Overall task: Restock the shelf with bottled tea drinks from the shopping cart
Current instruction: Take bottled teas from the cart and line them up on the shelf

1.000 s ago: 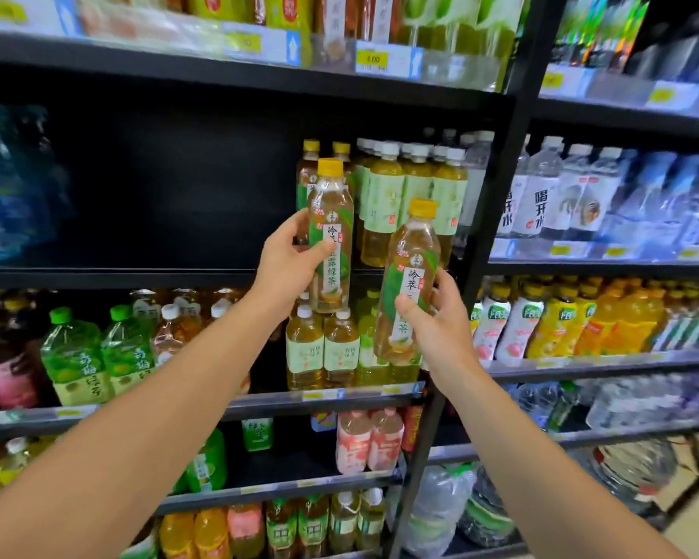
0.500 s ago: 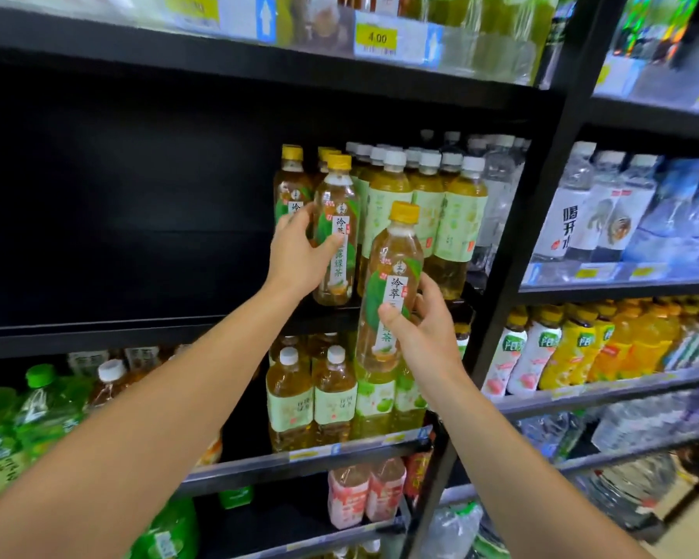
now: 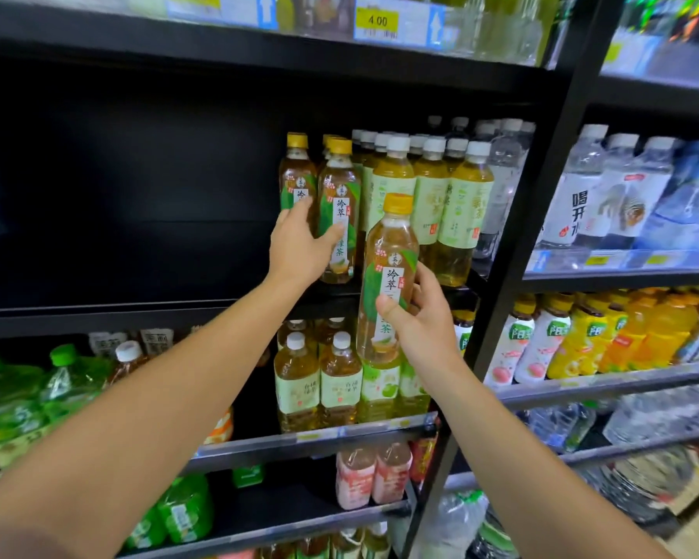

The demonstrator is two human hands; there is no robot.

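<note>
My left hand (image 3: 299, 244) holds a tea bottle (image 3: 338, 211) standing on the shelf (image 3: 138, 312), mid-frame. My right hand (image 3: 420, 316) grips another bottle (image 3: 388, 272), not shelved yet; much dark shelf is left.

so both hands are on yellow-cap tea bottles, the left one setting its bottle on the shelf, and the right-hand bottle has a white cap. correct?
Not quite: the cap is wrong. In the head view, the bottle gripped by the right hand has a yellow cap, not white. The white caps belong to the neighbouring row of bottles already on the shelf. The rest holds: the left hand grips a yellow-cap bottle at the shelf.

Four yellow-capped tea bottles (image 3: 340, 211), two hands (image 3: 299, 248)
</note>
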